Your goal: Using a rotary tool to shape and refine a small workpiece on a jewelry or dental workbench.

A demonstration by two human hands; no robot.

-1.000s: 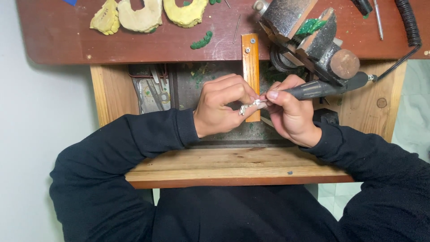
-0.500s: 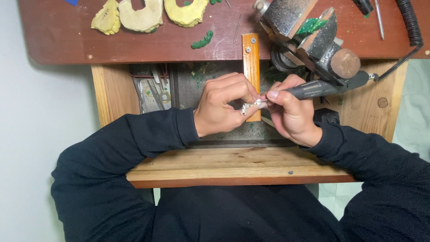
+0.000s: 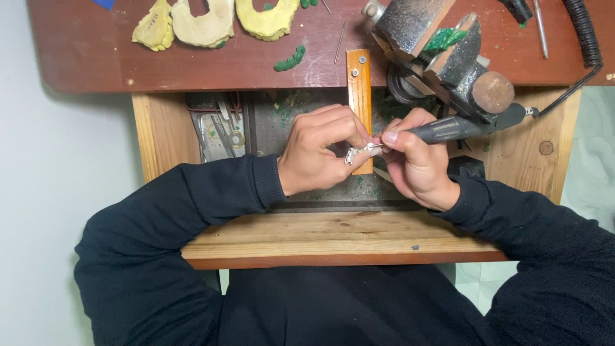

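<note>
Silver, the small metal piece (image 3: 352, 155) stays pinched in the left hand (image 3: 320, 150) at frame centre against the wooden peg (image 3: 360, 106), barely shifted since a second ago, while the right hand (image 3: 416, 163) keeps the rotary handpiece (image 3: 458, 128) clamped, tip touching it.

Long black sleeves with ribbed cuffs cover both arms; the hands (image 3: 320, 154) are bare.

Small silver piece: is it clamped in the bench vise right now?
No, the left hand pinches the small silver piece against the wooden peg, apart from the vise.
</note>
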